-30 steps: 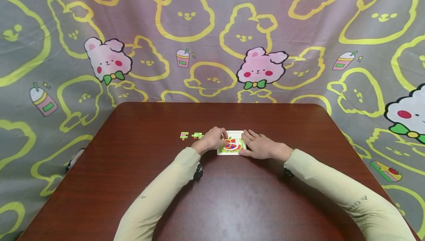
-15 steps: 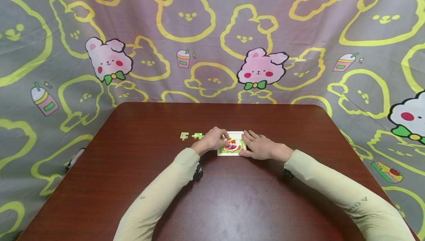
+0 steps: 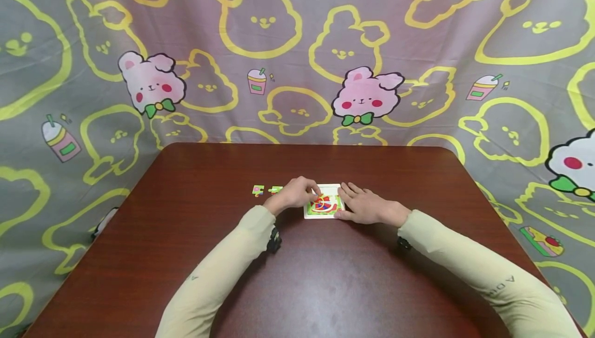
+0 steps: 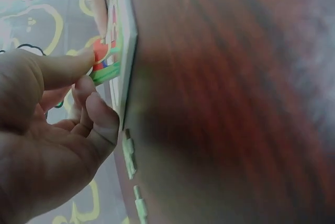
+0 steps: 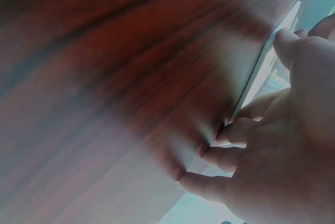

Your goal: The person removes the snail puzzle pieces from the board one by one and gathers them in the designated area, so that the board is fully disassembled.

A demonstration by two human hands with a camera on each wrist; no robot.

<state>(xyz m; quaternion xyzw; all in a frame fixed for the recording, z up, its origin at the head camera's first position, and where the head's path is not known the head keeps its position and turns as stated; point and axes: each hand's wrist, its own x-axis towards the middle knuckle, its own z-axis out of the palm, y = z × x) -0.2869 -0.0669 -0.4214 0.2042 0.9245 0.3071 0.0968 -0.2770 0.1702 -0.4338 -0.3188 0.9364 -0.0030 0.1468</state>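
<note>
A white-framed puzzle tray (image 3: 329, 187) lies on the table, with a red, yellow and green picture of joined pieces filling its nearer part. At its left side, my left hand (image 3: 296, 193) pinches a red and green puzzle piece (image 4: 106, 72) between thumb and fingers. In the left wrist view that piece stands tilted at the tray's surface. My right hand (image 3: 364, 205) rests along the tray's right edge, fingers extended, some touching the tabletop in the right wrist view. The left hand hides part of the tray.
Two loose green puzzle pieces lie left of the tray: one farther out (image 3: 257, 190), the other (image 3: 275, 189) close behind the left hand. The brown table (image 3: 209, 172) reaches back to a patterned cloth (image 3: 297, 69) hanging around it.
My left hand has shifted slightly left and away from me, its fingertips now higher on the tray's picture. The right hand and the tray have stayed put.
</note>
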